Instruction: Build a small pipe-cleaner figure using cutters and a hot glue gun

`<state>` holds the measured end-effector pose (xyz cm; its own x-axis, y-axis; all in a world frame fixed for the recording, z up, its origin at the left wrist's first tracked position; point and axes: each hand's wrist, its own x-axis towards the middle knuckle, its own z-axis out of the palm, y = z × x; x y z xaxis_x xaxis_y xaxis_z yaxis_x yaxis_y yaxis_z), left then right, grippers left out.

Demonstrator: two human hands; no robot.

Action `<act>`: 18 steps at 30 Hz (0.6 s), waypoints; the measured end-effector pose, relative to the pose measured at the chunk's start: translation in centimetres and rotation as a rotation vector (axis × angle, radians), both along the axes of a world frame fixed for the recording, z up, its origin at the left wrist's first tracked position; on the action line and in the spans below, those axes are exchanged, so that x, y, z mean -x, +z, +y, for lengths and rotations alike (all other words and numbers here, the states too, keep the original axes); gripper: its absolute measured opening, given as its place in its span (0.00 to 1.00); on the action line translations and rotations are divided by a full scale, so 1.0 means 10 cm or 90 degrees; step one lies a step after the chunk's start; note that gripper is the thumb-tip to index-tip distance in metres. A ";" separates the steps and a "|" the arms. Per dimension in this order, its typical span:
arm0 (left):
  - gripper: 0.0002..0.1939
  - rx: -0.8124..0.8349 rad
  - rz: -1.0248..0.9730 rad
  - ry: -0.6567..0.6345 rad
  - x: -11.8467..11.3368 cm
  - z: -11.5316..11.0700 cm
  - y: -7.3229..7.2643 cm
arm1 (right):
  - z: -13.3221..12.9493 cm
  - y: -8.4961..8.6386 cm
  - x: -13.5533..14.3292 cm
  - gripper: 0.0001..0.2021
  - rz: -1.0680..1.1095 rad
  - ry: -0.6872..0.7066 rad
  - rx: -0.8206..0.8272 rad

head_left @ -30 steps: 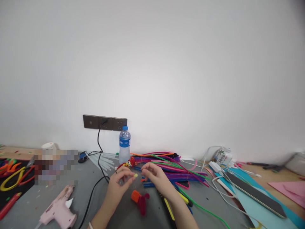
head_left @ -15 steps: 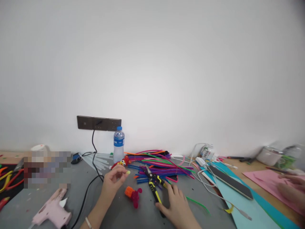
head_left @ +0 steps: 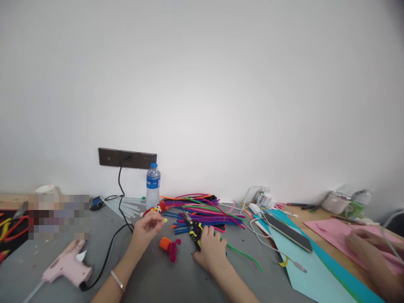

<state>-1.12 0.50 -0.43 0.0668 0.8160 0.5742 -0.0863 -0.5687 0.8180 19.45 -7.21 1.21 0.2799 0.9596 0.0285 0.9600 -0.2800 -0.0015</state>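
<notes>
My left hand [head_left: 147,227] is closed in a pinch, with a small round yellow-green piece [head_left: 164,220] at its fingertips; its kind is too small to make out. To the right, my right hand [head_left: 212,248] wraps round the handles of black-and-yellow pliers [head_left: 193,229], whose jaws point away from me. Between the hands lies a small orange and magenta figure of fuzzy wire [head_left: 170,247]. A red figure with googly eyes [head_left: 158,208] sits just beyond my left hand. Bundled pipe cleaners [head_left: 205,216] lie behind the pliers, and a green pipe cleaner [head_left: 244,254] trails to the right.
At left rest a pink glue gun [head_left: 67,265] with a black cord and clear glue sticks [head_left: 126,209]. A water bottle [head_left: 153,187] stands near the wall. Rightward are a phone [head_left: 287,231], blue sheets [head_left: 303,265] and another person's hands [head_left: 368,248] over pink paper [head_left: 325,227].
My right hand has closed round the pliers' handles, which have come together. My left hand keeps its pinch. The other person's hands have moved further in over the pink paper. The view has shifted slightly.
</notes>
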 end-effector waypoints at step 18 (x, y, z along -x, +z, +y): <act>0.14 0.174 -0.183 0.010 0.00 0.04 -0.04 | -0.09 0.19 -0.54 0.43 0.924 0.174 0.022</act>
<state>-1.13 0.85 -0.84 -0.0785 0.9412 0.3286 -0.3272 -0.3357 0.8833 24.88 -8.10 3.07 -0.1425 0.9805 -0.1356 0.1452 -0.1148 -0.9827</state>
